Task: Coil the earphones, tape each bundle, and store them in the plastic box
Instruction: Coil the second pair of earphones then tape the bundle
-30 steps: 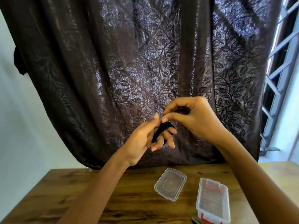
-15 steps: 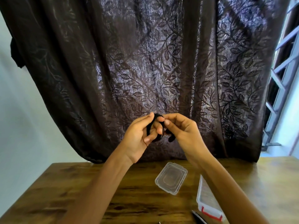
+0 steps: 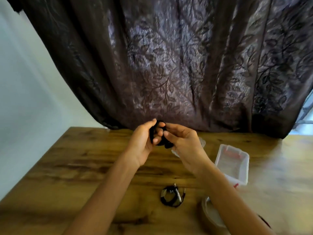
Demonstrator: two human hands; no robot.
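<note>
Both hands are raised over the far middle of the wooden table (image 3: 67,167). My left hand (image 3: 144,138) grips a black coil of earphone cable (image 3: 160,140) wound around its fingers. My right hand (image 3: 183,141) pinches the same coil from the right side. A second black earphone bundle (image 3: 171,195), with a taped band on its left, lies on the table nearer to me. The clear plastic box (image 3: 233,165) with red clips stands open to the right of my right forearm. Its clear lid (image 3: 202,143) is mostly hidden behind my right hand.
A roll of tape (image 3: 210,212) lies at the near right, partly under my right forearm. A dark leaf-patterned curtain (image 3: 169,65) hangs behind the table's far edge. A pale wall (image 3: 25,99) is at the left.
The view has tilted down, so the table and the second bundle now show. Both hands have come lower toward the table, still holding the black coil between them.
</note>
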